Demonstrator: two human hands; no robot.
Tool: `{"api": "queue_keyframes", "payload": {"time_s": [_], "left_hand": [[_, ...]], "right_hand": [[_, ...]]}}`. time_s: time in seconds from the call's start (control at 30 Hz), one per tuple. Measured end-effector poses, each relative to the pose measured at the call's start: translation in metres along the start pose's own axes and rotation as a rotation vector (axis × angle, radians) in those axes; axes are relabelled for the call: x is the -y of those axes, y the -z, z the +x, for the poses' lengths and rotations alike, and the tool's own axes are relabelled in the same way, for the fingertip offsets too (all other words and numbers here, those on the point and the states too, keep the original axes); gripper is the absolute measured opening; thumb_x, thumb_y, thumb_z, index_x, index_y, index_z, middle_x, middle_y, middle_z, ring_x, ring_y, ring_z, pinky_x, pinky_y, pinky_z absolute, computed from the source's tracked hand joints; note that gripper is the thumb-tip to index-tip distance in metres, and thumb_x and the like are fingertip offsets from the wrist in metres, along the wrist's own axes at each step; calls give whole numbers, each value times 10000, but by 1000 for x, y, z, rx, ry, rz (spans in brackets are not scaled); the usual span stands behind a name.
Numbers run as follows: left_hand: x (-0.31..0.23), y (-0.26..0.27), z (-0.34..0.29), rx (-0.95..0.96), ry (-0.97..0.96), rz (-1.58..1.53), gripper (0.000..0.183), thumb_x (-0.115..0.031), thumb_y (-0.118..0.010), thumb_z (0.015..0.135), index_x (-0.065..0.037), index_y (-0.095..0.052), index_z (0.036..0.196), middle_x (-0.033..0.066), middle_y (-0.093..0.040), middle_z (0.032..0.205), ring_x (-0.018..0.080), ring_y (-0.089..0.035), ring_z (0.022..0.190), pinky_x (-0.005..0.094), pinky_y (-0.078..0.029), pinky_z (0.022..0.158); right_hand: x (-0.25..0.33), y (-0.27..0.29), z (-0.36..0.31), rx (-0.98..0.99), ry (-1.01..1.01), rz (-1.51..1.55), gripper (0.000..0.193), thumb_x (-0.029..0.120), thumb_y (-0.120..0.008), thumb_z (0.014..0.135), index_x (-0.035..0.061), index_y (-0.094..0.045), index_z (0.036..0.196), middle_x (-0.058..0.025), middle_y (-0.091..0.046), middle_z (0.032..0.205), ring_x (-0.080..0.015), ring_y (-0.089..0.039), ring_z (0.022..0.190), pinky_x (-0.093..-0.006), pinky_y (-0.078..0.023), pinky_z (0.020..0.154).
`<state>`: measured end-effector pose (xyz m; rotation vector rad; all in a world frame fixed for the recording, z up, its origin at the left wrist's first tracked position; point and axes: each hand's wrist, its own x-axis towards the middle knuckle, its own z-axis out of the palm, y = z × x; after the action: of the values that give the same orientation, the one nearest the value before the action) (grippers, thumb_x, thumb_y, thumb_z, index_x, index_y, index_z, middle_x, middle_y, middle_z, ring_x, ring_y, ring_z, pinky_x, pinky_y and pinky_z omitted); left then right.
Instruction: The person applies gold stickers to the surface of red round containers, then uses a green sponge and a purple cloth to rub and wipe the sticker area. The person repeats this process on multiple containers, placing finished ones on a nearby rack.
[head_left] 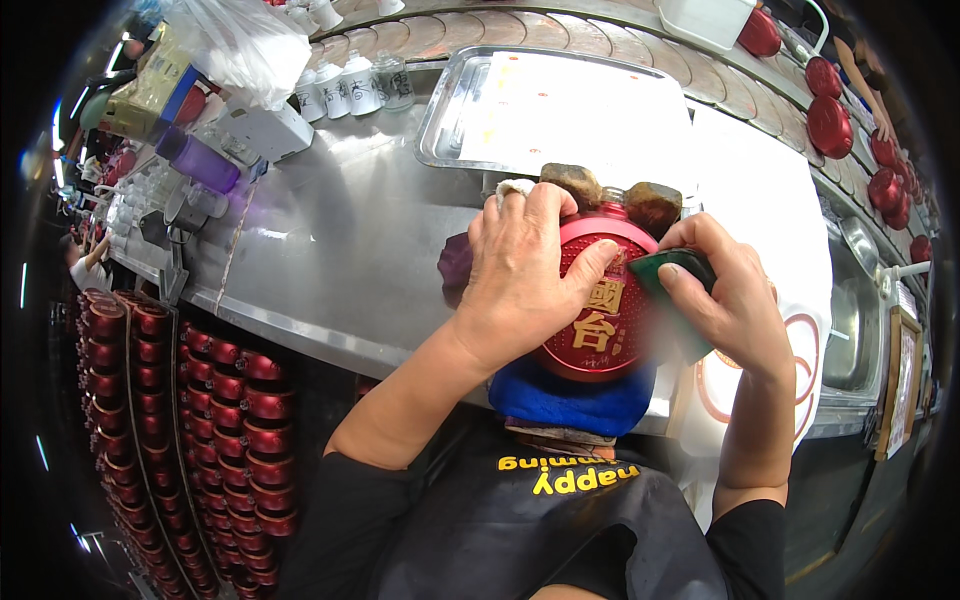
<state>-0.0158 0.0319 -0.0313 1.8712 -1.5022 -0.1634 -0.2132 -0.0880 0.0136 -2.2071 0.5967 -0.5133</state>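
Note:
A round, flat red bottle (615, 345) with gold lettering lies face up, its neck pointing away from me between two brown blocks (655, 208). Under its near side is a folded blue cloth (575, 395). My left hand (520, 270) grips the bottle's left side, thumb pressed on its face near the lettering. Some white material (515, 188) shows at that hand's fingertips. Pinched in my right hand (730, 295) is a dark green, flat flexible scraper (685, 315), its upper corner at the bottle's right edge. Its lower part is blurred.
A metal tray (440, 125) with a white sheet stands beyond the bottle. Dark purple cloth (456, 268) lies left of it. White bottles (358, 85) and a purple bottle (200, 160) stand farther left. Red bottles (828, 125) ride a curved conveyor (740, 90); more fill racks (240, 420) at lower left.

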Motion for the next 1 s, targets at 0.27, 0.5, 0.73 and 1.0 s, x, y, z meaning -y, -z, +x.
{"api": "queue_keyframes", "payload": {"time_s": [0.27,0.5,0.73,1.0], "left_hand": [[6,-1,-5,-48,-37,-153,371,-293,-683,961,-56,-569,1222,169,-601,1100,364,-526,1046,488,-385,992],[8,4,1,-55,-287,-211,256,-135,-662,899,-114,-662,1155,164,-602,1143,365,-488,1080,484,-373,1028],[1,8,8,-9,-275,-110,150,-158,-668,885,-98,-659,1023,185,-546,1000,393,-475,1060,493,-362,997],[-1,2,7,-95,-230,-71,117,-137,-659,907,-88,-639,1011,175,-578,963,379,-491,1011,497,-370,964]], "right_hand": [[-1,1,4,5,-17,48,172,89,-662,896,-2,-632,1040,-149,-666,784,-254,-666,708,-341,-523,687],[-3,-4,8,24,51,65,202,114,-668,897,-10,-651,1056,-90,-656,876,-175,-631,777,-297,-512,741],[-6,-3,-2,-80,94,43,232,44,-690,919,1,-651,1144,-151,-702,937,-293,-705,833,-335,-542,760],[9,-19,-24,-126,393,-475,528,-72,-662,795,92,-701,1295,-242,-528,1476,-419,-564,1293,-481,-490,1070]]}}
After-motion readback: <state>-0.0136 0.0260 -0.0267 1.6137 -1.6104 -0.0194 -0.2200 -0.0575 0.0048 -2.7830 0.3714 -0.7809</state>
